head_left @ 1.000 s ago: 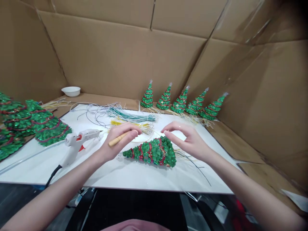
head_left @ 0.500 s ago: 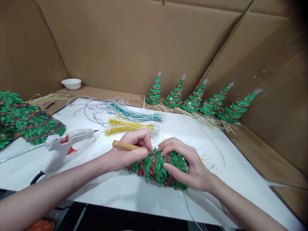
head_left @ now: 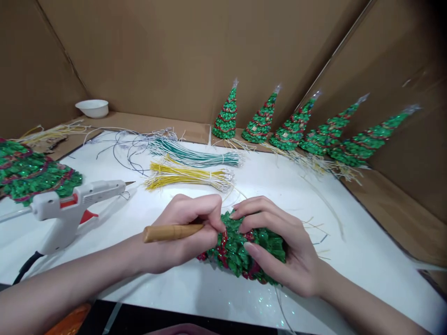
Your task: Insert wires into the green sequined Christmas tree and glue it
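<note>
1 green sequinned tree [head_left: 244, 251] with red bands lies on its side at the near edge of the white table [head_left: 349, 251], held between both hands. The right hand [head_left: 279, 246] has its grip clamped over the tree's wide end, fingers spread across the top. The left hand [head_left: 185, 232] has its grip closed on a wooden-handled tool [head_left: 171, 231], whose tip is hidden at the tree. Left of them lies a white glue gun [head_left: 73, 204]. Behind are yellow wires [head_left: 188, 177], then green wires [head_left: 192, 156]. 5 finished trees [head_left: 293, 128] stand along the cardboard wall [head_left: 157, 56]; a white bowl [head_left: 92, 108] sits far left.
</note>
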{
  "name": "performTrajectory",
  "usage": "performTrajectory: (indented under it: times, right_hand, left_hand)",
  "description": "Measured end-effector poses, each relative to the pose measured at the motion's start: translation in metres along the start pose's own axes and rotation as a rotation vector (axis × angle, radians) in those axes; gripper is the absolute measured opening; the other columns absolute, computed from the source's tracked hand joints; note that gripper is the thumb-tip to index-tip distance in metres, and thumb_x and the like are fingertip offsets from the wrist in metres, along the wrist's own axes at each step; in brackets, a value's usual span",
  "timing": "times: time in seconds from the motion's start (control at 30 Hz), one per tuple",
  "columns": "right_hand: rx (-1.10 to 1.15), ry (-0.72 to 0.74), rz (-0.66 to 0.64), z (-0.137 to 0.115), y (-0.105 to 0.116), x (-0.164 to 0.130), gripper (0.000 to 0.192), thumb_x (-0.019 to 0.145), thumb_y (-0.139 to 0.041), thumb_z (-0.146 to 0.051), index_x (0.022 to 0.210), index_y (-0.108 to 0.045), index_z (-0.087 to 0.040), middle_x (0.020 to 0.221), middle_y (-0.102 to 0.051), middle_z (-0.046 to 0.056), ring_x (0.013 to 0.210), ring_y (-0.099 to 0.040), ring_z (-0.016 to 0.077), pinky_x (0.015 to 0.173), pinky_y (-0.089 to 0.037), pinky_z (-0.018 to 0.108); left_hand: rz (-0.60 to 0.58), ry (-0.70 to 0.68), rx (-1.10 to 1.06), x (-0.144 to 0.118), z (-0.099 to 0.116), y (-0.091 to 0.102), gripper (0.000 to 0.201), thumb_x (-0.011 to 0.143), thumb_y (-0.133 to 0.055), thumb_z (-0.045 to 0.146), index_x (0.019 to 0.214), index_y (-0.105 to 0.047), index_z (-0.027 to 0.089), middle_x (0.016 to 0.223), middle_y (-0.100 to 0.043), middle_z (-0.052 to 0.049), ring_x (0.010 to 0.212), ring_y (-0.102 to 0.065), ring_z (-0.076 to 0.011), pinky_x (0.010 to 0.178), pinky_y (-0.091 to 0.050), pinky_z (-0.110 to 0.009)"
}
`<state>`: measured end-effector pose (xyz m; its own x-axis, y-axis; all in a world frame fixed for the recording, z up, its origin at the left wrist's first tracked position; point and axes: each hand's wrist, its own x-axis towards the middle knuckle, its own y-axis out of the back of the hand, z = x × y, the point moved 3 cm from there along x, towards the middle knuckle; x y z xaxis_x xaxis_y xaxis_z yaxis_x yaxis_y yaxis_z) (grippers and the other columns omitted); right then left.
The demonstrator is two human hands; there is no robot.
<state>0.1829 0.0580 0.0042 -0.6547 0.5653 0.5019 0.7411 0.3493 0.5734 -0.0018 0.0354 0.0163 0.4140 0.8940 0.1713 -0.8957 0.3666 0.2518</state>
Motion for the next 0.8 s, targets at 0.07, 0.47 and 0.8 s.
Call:
performTrajectory:
  times: [0.07, 0.47, 0.8]
  right_hand:
    - [-0.004, 0.001, 0.001, 0.0001, -0.0001, -0.0001, 0.018, 0.082, -0.058, -0.017, 0.097, -0.060, -0.027, 0.098, -0.063, 0.007, 0.095, -0.060, 0.0249, 0.080, -0.053, 0.042]
    - [0.023, 0.040, 0.034, 0.0003, -0.0012, -0.0008, 0.018, 0.079, -0.059, -0.013, 0.095, -0.061, -0.020, 0.097, -0.063, 0.008, 0.095, -0.059, 0.0228, 0.082, -0.050, 0.039]
    - [0.029, 0.023, 0.026, -0.0007, -0.0014, 0.0003, 0.017, 0.079, -0.058, -0.011, 0.093, -0.061, -0.018, 0.098, -0.062, 0.008, 0.096, -0.058, 0.0209, 0.084, -0.048, 0.037]
  left_hand:
    - [-0.008, -0.004, 0.004, -0.0005, -0.0004, -0.0006, 0.017, 0.078, -0.050, 0.018, 0.063, -0.043, 0.020, 0.053, -0.040, 0.005, 0.049, -0.035, -0.0087, 0.046, -0.027, -0.022]
    - [-0.023, -0.073, -0.039, -0.0015, -0.0039, -0.0010, 0.013, 0.078, -0.051, 0.011, 0.069, -0.046, 0.019, 0.056, -0.042, 0.006, 0.050, -0.037, -0.0084, 0.048, -0.029, -0.020]
    - [-0.012, 0.008, -0.095, -0.0010, -0.0044, -0.0022, 0.014, 0.077, -0.052, 0.011, 0.066, -0.047, 0.018, 0.056, -0.041, 0.006, 0.051, -0.036, -0.0078, 0.048, -0.028, -0.021]
